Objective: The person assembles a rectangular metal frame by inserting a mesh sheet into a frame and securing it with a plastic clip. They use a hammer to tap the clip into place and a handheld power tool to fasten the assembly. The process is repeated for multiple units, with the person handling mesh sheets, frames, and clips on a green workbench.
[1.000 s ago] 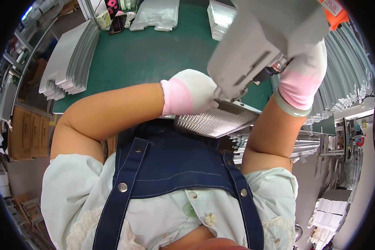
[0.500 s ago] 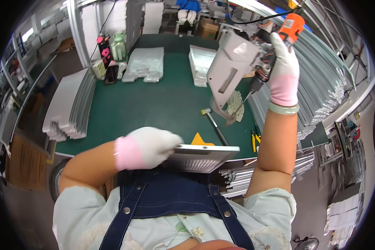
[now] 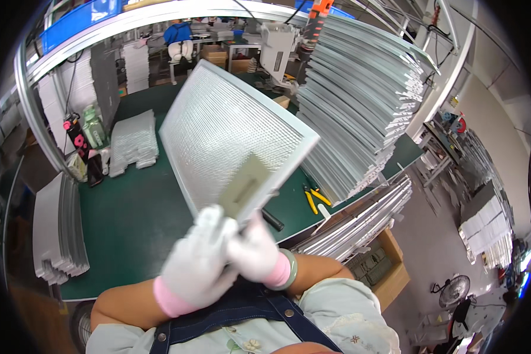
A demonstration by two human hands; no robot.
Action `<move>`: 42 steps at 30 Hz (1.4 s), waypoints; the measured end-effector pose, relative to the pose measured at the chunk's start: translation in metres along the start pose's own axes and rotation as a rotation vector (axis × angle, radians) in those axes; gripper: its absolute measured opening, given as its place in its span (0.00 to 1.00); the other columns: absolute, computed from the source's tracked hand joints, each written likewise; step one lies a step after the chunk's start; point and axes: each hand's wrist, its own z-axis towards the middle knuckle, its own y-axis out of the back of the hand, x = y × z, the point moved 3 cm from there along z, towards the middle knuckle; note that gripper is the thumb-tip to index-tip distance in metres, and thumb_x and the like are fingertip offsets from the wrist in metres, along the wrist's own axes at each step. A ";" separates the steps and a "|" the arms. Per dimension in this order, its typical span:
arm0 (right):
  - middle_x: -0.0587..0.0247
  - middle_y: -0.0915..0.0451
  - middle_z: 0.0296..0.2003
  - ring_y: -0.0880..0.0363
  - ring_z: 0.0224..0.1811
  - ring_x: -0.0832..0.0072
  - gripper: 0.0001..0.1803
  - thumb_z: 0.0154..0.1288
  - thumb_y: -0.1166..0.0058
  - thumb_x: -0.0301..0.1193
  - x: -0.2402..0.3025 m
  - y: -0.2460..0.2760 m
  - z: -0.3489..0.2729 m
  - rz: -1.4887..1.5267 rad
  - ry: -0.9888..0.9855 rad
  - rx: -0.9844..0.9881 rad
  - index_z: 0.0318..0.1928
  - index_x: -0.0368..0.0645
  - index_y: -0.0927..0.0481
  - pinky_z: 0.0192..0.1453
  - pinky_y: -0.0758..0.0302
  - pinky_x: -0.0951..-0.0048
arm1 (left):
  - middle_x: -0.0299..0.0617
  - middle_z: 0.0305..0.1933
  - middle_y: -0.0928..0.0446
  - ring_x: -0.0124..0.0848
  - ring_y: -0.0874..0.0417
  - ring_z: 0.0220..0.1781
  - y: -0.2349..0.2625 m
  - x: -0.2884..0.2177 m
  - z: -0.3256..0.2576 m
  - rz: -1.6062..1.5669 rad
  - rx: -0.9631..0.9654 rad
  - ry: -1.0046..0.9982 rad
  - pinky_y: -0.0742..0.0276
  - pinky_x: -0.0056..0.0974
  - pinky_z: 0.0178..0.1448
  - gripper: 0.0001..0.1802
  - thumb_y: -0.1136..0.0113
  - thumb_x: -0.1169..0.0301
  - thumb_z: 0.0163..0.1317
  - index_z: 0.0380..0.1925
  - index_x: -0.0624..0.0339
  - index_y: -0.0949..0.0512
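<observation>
A framed mesh panel [image 3: 218, 124] is tilted up over the green workbench, its silver mesh face toward me. My left hand [image 3: 197, 262], in a white glove with a pink cuff, is closed at its bottom corner. Close beside it, my right hand [image 3: 255, 251], in a matching glove, pinches the frame at the same corner. The fingertips are partly blurred and overlap. An olive rectangular patch [image 3: 245, 186] shows on the mesh just above the hands. The orange and black power screwdriver [image 3: 315, 26] hangs at the back, away from both hands.
A white machine [image 3: 277, 50] stands behind the panel. Tall stacked metal strips [image 3: 360, 100] rise at right, with yellow-handled pliers [image 3: 314, 197] and a black tool handle [image 3: 272, 220] nearby. Panel stacks [image 3: 56, 227] and bottles [image 3: 93, 127] are at left. A wooden box [image 3: 392, 268] sits lower right.
My right hand has let go of the power screwdriver and come down to the panel. The panel has swung up from the bench's near edge, its mesh now facing me. The view has shifted.
</observation>
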 end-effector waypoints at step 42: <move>0.54 0.19 0.54 0.19 0.54 0.55 0.23 0.70 0.55 0.27 0.313 0.389 0.272 -2.412 0.375 -0.712 0.63 0.54 0.23 0.58 0.23 0.59 | 0.54 0.42 0.21 0.52 0.22 0.46 -0.072 0.171 -0.068 -0.152 0.152 0.293 0.23 0.49 0.51 0.17 0.42 0.75 0.51 0.42 0.69 0.23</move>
